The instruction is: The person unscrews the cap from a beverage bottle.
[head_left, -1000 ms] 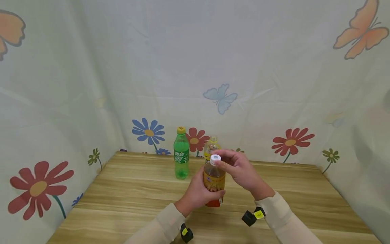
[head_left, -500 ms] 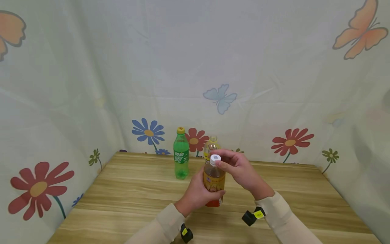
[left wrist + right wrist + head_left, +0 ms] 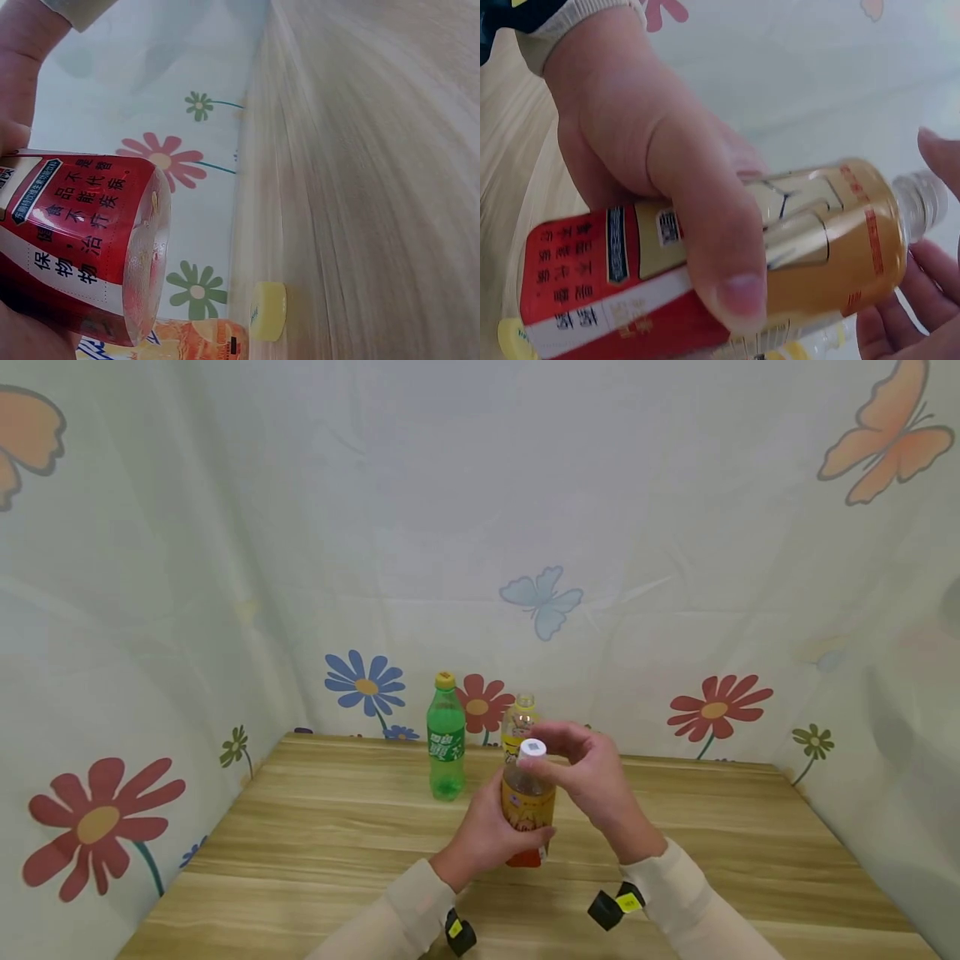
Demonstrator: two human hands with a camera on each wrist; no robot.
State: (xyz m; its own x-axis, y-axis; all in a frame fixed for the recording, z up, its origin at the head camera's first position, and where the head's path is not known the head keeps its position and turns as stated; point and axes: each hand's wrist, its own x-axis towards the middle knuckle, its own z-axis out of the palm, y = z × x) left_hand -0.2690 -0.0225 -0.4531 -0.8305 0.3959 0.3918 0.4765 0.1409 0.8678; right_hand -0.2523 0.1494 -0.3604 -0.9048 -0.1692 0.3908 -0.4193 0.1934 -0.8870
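My left hand [image 3: 486,833] grips the body of a drink bottle [image 3: 528,803] with an orange and red label. The left wrist view shows the bottle's base [image 3: 150,259] raised above the table. My right hand [image 3: 600,777] pinches a white bottle cap [image 3: 533,748] between thumb and fingers, over the bottle's top. In the right wrist view the clear bottle neck [image 3: 921,204] is bare, and the right hand's fingers [image 3: 930,274] are around it. The cap is out of sight in that view.
On the wooden table [image 3: 337,852], a green bottle [image 3: 446,743] with a yellow cap stands at the back. Right of it is a clear, uncapped bottle [image 3: 517,722] with a yellow label, partly hidden. A loose yellow cap [image 3: 268,311] lies on the table. A flowered curtain [image 3: 420,527] surrounds it.
The right hand has shifted slightly, and the white cap with it has risen a little to the upper right. The left hand and the bottle have hardly moved.
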